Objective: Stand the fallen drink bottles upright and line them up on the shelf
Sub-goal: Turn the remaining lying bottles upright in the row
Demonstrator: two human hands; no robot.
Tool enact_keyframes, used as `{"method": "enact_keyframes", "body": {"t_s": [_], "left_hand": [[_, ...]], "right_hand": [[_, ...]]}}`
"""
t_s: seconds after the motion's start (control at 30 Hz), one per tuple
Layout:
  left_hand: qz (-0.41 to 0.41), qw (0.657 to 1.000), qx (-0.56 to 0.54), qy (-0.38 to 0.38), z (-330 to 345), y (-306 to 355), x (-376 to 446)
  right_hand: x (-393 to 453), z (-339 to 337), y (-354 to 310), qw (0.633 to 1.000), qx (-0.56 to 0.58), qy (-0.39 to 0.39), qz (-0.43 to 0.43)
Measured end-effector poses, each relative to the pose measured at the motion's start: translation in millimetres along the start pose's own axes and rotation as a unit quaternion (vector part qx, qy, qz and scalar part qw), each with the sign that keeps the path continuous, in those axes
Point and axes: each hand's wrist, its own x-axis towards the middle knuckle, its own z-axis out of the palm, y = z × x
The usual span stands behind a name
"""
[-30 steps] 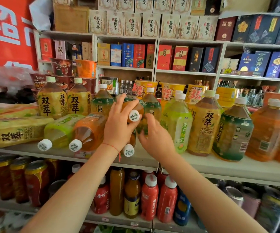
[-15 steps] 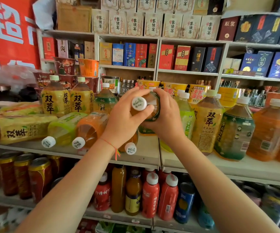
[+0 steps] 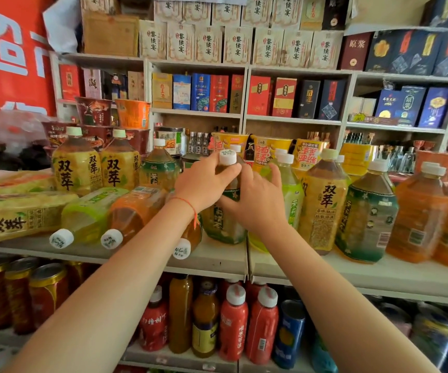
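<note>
Shelf edge (image 3: 217, 261) nearest. Three fallen bottles: lime (image 3: 91, 214), orange (image 3: 132, 214), third (image 3: 188, 238) part-hidden under wrist. Left hand (image 3: 204, 181) pinches neck and right hand (image 3: 255, 203) wraps body of green-label bottle (image 3: 224, 222), near upright on shelf. Risk: wrist or set-down bumps third bottle, caps overhang, roll-off. Behind: three upright bottles (image 3: 122, 162).

Both forearms reach forward, the left hand (image 3: 204, 184) and right hand (image 3: 258, 203) curled closed, fingers meeting.

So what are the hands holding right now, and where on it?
A green-label tea bottle: left hand at its neck, right hand on its body.
</note>
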Motion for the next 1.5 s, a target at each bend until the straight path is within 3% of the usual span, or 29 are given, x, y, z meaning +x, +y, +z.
{"method": "enact_keyframes", "body": {"t_s": [0.13,0.3,0.4,0.5,0.63,0.73,0.8,0.87,1.07,1.17,1.33,1.5], "left_hand": [[-0.014,1.0,0.001,0.02,17,-5,10],[-0.064,0.997,-0.012,-0.039,34,-5,27],[-0.062,0.996,-0.045,-0.055,33,-3,27],[-0.058,0.993,-0.073,-0.069,23,-7,15],[-0.082,0.994,0.059,0.044,5,-24,-10],[-0.145,0.984,0.093,0.056,-2,-41,-30],[-0.173,0.983,0.052,0.036,-1,-46,-43],[-0.197,0.979,-0.009,0.045,3,-46,-57],[-0.325,0.938,-0.115,0.04,3,-43,-85],[-0.307,0.935,-0.17,0.043,-7,-32,-82],[-0.193,0.965,-0.169,0.059,-30,-25,-68],[-0.127,0.981,-0.148,0.016,-44,-43,-42]], "right_hand": [[1,5,-1,0.997,-0.073,-0.006,0.018],[-3,8,3,0.984,-0.168,-0.051,0.016],[-8,8,5,0.988,-0.146,-0.044,0.004],[-18,8,5,0.996,-0.073,0.011,-0.058],[-34,12,0,0.984,0.017,0.053,-0.172],[-43,10,-17,0.972,0.096,-0.05,-0.21],[-45,12,-27,0.955,0.143,-0.181,-0.188],[-45,17,-31,0.937,0.188,-0.263,-0.131],[-43,27,-33,0.885,0.33,-0.327,0.017],[-44,25,-31,0.878,0.366,-0.306,0.033],[-20,8,-37,0.916,0.369,-0.142,0.072],[-2,7,-68,0.944,0.306,-0.068,0.104]]}}
